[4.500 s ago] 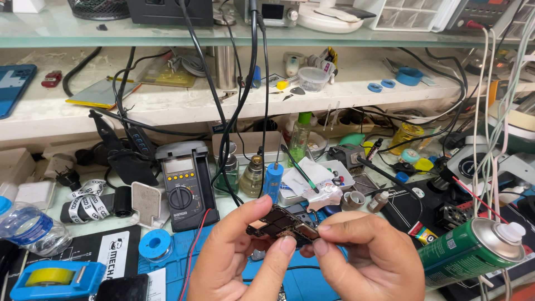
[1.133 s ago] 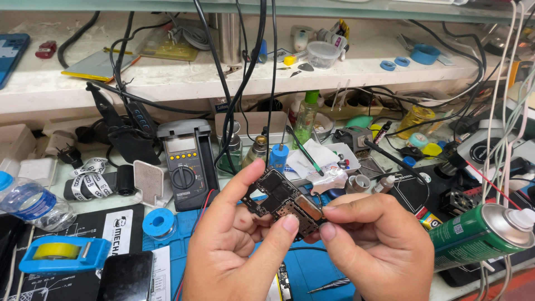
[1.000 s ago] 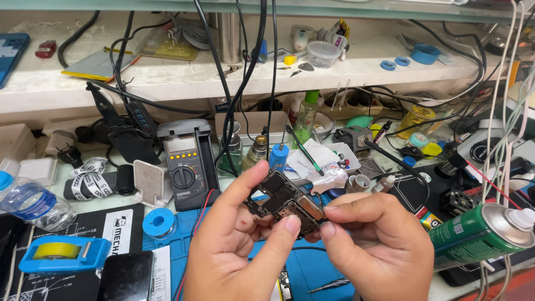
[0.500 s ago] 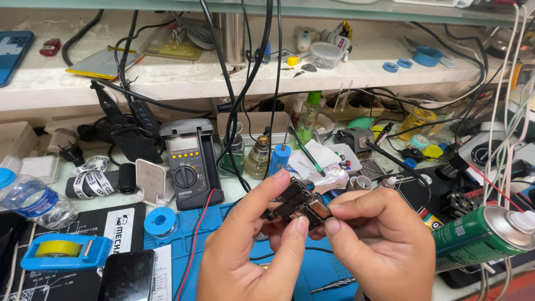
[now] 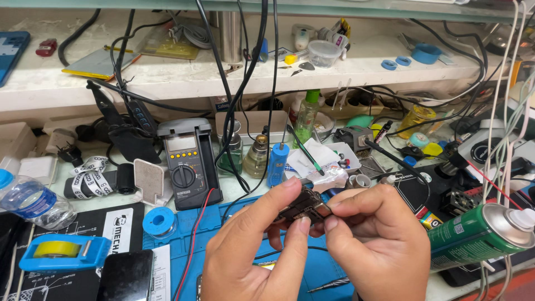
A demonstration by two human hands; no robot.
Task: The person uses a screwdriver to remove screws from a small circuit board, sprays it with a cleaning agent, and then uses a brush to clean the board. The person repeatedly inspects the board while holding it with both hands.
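Fingers of both hands were pinched shut on a small dark circuit board (image 5: 305,207), held in the air above the blue mat (image 5: 223,223) near the front of the bench (image 5: 89,203). The left hand (image 5: 253,253) took it between thumb and forefinger from the left; the right hand (image 5: 379,237) closed on its right end. The grip looked light and sat on the edges, so a slip seemed possible, and the board would likely have dropped onto the mat or a black cable (image 5: 284,252) below. Squeezing or twisting from both ends could have bent it. Room was tight: a green spray can (image 5: 479,237) lay just beside the right hand, a multimeter (image 5: 186,164) and its red lead (image 5: 192,239) stood to the left, and hanging black cords (image 5: 245,83) crossed ahead, easy to snag.
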